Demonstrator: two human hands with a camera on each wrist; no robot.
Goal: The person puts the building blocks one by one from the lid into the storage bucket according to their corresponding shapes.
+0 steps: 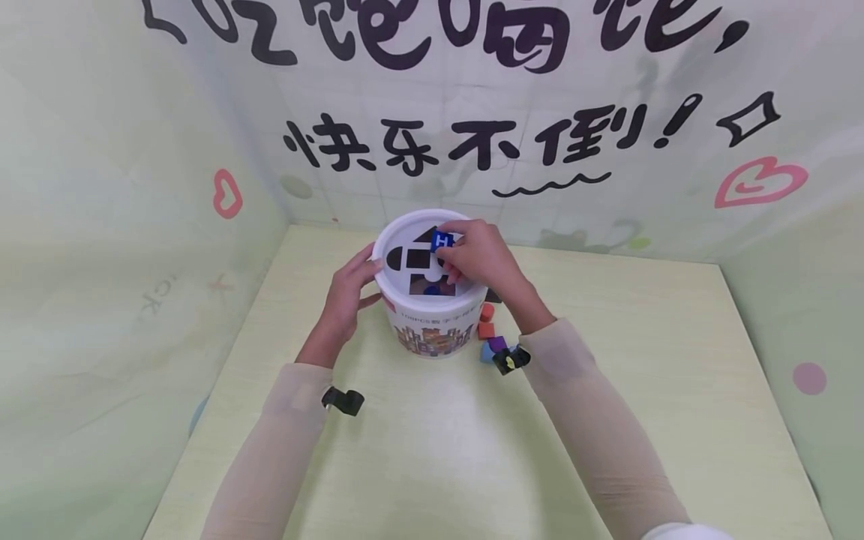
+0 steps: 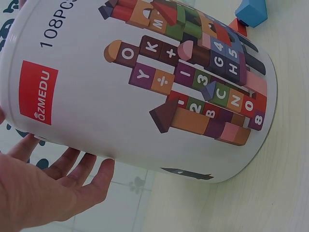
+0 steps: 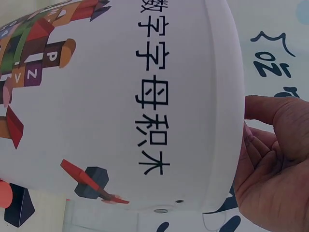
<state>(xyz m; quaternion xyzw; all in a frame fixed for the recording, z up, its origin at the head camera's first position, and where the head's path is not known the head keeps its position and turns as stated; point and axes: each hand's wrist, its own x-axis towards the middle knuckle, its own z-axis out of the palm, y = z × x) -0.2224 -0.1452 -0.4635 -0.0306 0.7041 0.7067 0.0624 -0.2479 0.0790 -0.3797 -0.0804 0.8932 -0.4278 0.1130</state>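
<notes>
A white bucket stands on the table, printed with letter blocks. Its white lid has dark shaped openings, including a rectangle, a square and a rounded one; something blue and red shows through the rectangle. My left hand grips the bucket at its left side by the rim; in the left wrist view its bent fingers touch the wall. Over the lid, my right hand pinches a blue letter block with a white H between thumb and fingers. The right wrist view hides this block behind the bucket.
Right of the bucket lie several loose blocks: a red cylinder, a red block, a purple block and a blue block. A dark triangular block lies there too. Behind the table hangs a printed cloth.
</notes>
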